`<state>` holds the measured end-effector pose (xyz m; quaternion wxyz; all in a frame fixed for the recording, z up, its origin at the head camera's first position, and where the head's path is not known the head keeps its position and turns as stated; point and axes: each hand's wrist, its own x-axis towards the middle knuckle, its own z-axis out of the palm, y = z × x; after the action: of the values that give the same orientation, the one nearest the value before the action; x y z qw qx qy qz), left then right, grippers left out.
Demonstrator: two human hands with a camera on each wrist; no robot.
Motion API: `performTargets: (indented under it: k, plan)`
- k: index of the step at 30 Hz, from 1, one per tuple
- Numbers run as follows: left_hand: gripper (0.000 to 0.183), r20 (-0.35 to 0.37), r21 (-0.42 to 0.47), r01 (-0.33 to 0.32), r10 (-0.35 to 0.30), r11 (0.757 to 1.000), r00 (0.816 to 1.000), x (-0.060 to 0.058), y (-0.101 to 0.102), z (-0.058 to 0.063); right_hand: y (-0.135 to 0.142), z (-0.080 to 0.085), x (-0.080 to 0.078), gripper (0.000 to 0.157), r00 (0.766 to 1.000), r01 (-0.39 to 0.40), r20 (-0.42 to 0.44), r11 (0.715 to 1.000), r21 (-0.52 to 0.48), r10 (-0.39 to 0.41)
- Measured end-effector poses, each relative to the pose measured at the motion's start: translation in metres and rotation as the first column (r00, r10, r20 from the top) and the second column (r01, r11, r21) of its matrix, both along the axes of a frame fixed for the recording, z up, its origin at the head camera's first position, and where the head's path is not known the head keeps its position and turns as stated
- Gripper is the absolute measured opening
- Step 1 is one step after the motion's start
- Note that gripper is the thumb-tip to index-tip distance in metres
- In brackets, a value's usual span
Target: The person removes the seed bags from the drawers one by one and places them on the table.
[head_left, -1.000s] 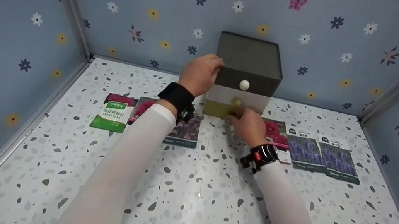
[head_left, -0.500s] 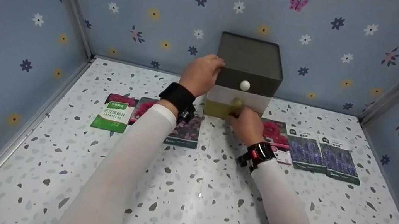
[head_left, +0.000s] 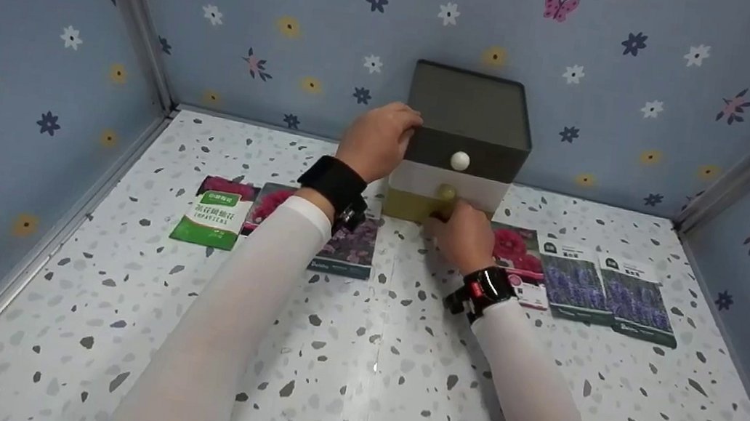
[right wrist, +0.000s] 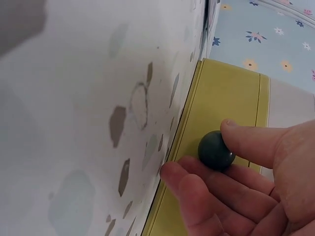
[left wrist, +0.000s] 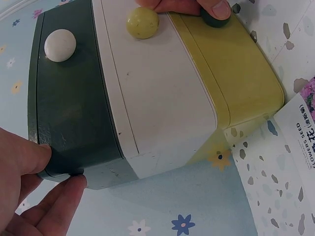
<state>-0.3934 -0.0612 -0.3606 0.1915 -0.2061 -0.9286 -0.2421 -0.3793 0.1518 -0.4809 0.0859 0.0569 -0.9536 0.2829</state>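
A small three-drawer box (head_left: 472,107) stands against the back wall. Its top drawer is dark green with a white knob (left wrist: 60,45), its middle one white with a yellow knob (left wrist: 142,22), its bottom one yellow (right wrist: 216,93) with a dark green knob (right wrist: 215,150). All three drawers look closed. My left hand (head_left: 378,139) grips the box's upper left front corner, thumb on the front and fingers on the side. At the bottom drawer, my right hand (head_left: 465,236) pinches the dark green knob between thumb and fingers, as the right wrist view shows.
Seed packets lie flat to both sides of the box: a green and white packet (head_left: 212,217) at far left, purple-flower packets (head_left: 638,299) at far right, and others partly hidden by my arms. Patterned wall panels (head_left: 337,58) close in the speckled table (head_left: 351,383).
My right hand and wrist have shifted slightly to the left while staying at the bottom knob. The left hand and the box look the same.
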Motion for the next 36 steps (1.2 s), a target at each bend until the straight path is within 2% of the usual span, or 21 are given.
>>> performTargets:
  k: [10,16,23,36]
  plan:
    - [0.029,-0.017,-0.003,0.008,-0.008,1.0,1.0,-0.002,-0.001,-0.001,0.0,0.002,0.002,0.024,1.0,-0.004,-0.009,1.0,-0.003,0.004]
    - [0.029,-0.014,0.003,0.02,-0.019,1.0,1.0,-0.002,-0.003,-0.001,0.001,0.005,0.007,0.029,1.0,-0.01,0.028,1.0,0.004,0.01]
    - [0.031,-0.002,0.001,0.027,-0.027,1.0,1.0,-0.001,-0.002,-0.001,0.003,0.008,0.019,0.031,0.998,-0.024,0.062,0.998,0.062,0.021]
    - [0.029,-0.007,0.013,0.025,-0.025,1.0,1.0,-0.002,-0.002,-0.001,0.006,0.012,0.045,0.032,0.993,-0.081,0.092,0.994,0.072,0.074]
